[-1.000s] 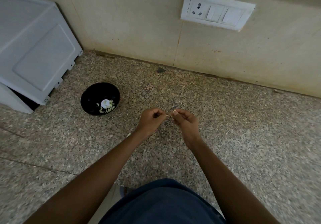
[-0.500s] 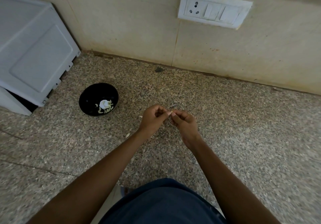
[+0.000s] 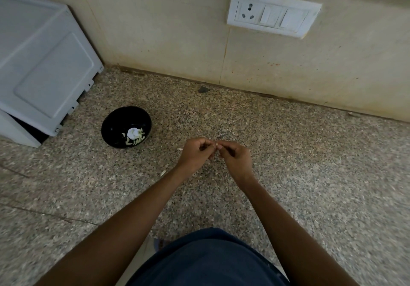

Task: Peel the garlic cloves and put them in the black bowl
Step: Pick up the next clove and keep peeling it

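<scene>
The grip of the left hand (image 3: 195, 152) and that of the right hand (image 3: 236, 159) met over the middle of the desk (image 3: 310, 174), fingers curled inward on both, fingertips pinched together on a small pale garlic clove (image 3: 218, 146) held between them. Only a sliver of the clove showed at the point where the two hands touched; whether skin was still on it could not be told. Both forearms ran up from the lower edge of the view, over a blue garment (image 3: 206, 261) at the person's waist.

The black bowl (image 3: 126, 127) stood on the desk to the left of the hands and a little farther back, well apart from them. Inside it lay several pale peeled cloves (image 3: 135, 140) and a rounder white piece (image 3: 133, 133) near the bowl's right side.

Two small pale scraps of skin lay on the speckled stone: one (image 3: 180, 149) just beside the left hand, another (image 3: 163, 173) beside the left wrist.

A white appliance (image 3: 44, 68) sat at the far left against the beige wall (image 3: 166, 30). A white switch plate (image 3: 274, 15) with one socket and switches was fixed to that wall, above and behind the hands. A dark spot (image 3: 203, 89) marked the seam where the desk met the wall.
</scene>
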